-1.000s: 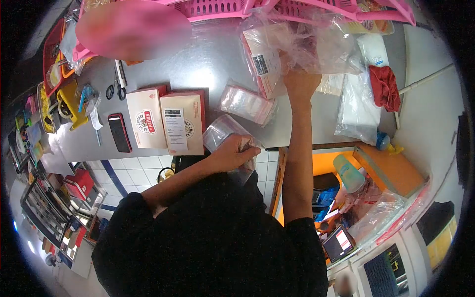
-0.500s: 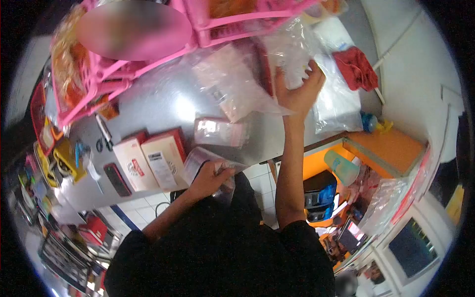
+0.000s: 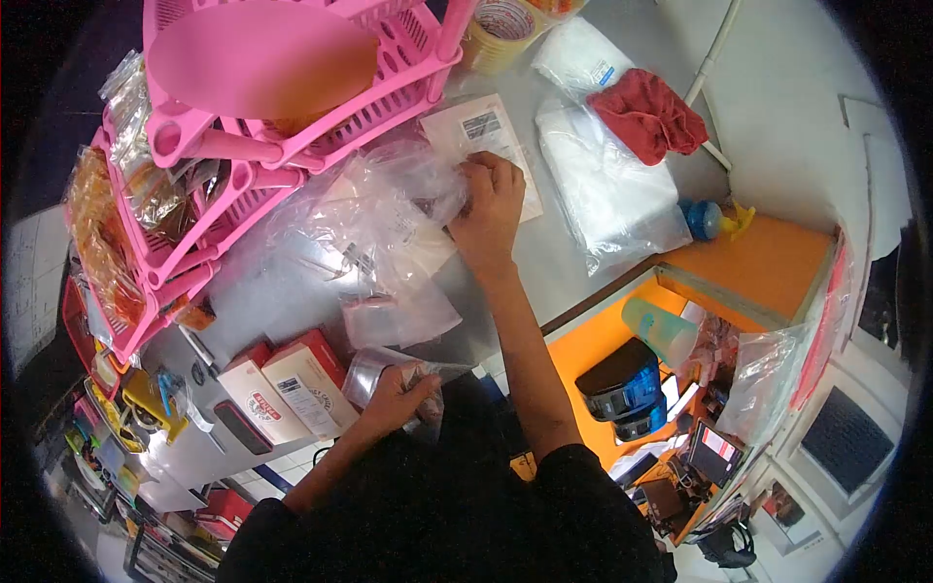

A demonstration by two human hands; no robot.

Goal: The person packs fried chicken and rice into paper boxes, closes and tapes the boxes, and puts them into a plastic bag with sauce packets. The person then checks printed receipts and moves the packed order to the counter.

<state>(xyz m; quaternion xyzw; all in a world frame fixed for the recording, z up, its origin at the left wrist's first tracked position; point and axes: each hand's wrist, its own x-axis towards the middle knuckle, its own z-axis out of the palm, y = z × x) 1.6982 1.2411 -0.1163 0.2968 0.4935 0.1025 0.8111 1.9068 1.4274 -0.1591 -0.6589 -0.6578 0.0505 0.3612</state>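
My left hand (image 3: 397, 400) is closed near my body around a clear plastic bag (image 3: 364, 373) that sticks out past its fingers. Farther out over the grey table, my right hand (image 3: 491, 209) has its fingers curled onto a crumpled clear plastic bag (image 3: 413, 185), which spreads to the left. Beyond the right fingers lies a flat pale packet with a printed label (image 3: 481, 126). Another pale labelled packet shows partly through the crumpled plastic. A flat clear packet (image 3: 403, 316) rests between the two hands. Two white-and-red boxes (image 3: 311, 389) lie left of my left hand.
A pink tiered rack (image 3: 282, 151) with bagged goods takes up the upper left. Tape rolls (image 3: 502, 34), white plastic-wrapped packs (image 3: 607, 185) and a red cloth (image 3: 648, 117) lie at the back right. A phone (image 3: 241, 428) is beside the boxes. An orange shelf (image 3: 748, 277) stands right.
My right hand has moved left and nearer, drawing the clear bag away from the white packs toward the rack. My left hand keeps hold of its bag. The view has shifted slightly.
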